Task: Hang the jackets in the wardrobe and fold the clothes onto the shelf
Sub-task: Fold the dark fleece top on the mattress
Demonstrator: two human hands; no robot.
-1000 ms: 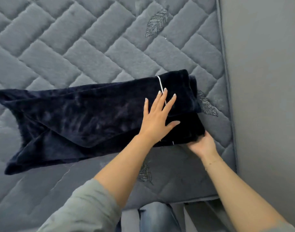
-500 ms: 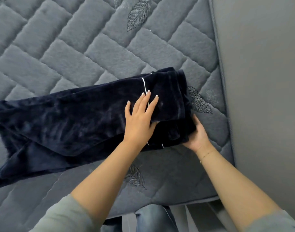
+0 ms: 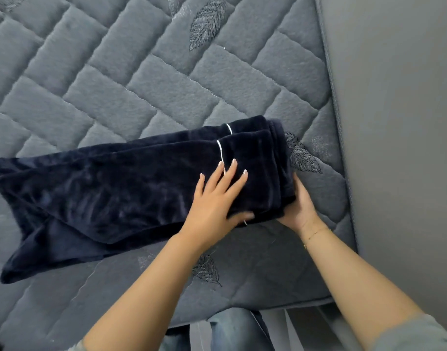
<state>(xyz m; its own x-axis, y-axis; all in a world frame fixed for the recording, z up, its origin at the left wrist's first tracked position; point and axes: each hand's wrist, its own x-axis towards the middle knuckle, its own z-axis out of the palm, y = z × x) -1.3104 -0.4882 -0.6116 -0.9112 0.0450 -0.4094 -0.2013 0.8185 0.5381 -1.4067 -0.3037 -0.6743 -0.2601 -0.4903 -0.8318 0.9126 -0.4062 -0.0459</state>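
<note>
A dark navy velvet garment (image 3: 121, 188) with thin white stripes lies lengthwise on the grey quilted mattress (image 3: 146, 79). Its right end is doubled over into layers, and its left end spreads in two loose flaps. My left hand (image 3: 217, 198) lies flat on top of the folded right part, fingers straight and spread, thumb along the near edge. My right hand (image 3: 298, 203) grips the garment's right end. Its thumb rests up against the fold, and its fingers are hidden under the fabric.
The mattress edge runs along the right beside a plain grey wall or panel (image 3: 399, 148). The near mattress edge is just in front of my jeans-clad legs (image 3: 232, 330). Embroidered leaf motifs dot the mattress cover.
My right hand has moved from the garment's near corner to its right end. The right end now lies in neater stacked layers, with two white stripes showing. My left hand stays flat on top.
</note>
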